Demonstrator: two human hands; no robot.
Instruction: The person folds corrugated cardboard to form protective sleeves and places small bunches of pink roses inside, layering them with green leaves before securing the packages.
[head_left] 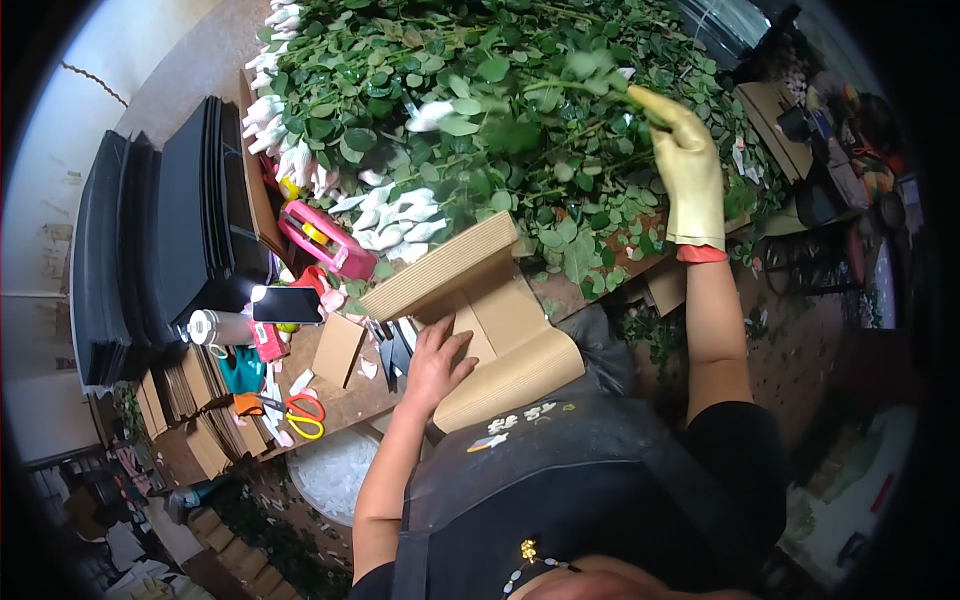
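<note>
My left hand (440,362) is bare and rests on a sheet of corrugated brown cardboard (495,325) with its fingers apart. The sheet is bent up along its far and near sides. In a pale yellow rubber glove, my right hand (690,165) is at the right end of a big heap of leafy rose stems (560,160). Its fingers are closed around a leafy rose stem, whose leaves are smeared by motion. White-wrapped flower heads (400,218) lie just beyond the cardboard, and more line the heap's left end.
Left on the table are a pink tape dispenser (328,240), a phone (288,305), a tumbler (218,327), orange-and-yellow scissors (305,415) and a cardboard piece (338,350). Black sheets (190,200) stand stacked behind. A white tub (335,470) sits below the table edge.
</note>
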